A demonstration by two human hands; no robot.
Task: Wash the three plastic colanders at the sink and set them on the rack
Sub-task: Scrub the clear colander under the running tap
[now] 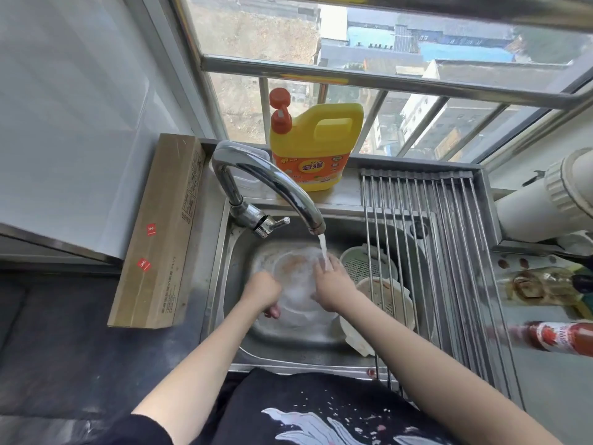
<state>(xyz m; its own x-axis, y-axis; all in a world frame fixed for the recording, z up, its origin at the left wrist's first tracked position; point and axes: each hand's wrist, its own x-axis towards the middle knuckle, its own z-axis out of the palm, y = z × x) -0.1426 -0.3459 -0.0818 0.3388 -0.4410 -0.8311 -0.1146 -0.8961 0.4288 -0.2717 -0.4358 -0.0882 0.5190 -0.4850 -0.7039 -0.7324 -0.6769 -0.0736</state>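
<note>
A home kitchen, high up in a building: a steel sink (224, 284) with running tap (269, 184), a yellow dish-soap jug (316, 146) on the ledge, a roll-up drying rack (449, 252), sauce bottles (552, 338), and rooftops through the barred window (385, 75).

Your steel table (221, 200) holds a sink (224, 303) with a rod rack (449, 252) laid over its right side. On the table's back ledge stands a yellow soap jug (316, 146); a long carton (160, 229) lies at left, and a red sauce bottle (558, 338) at right.
</note>
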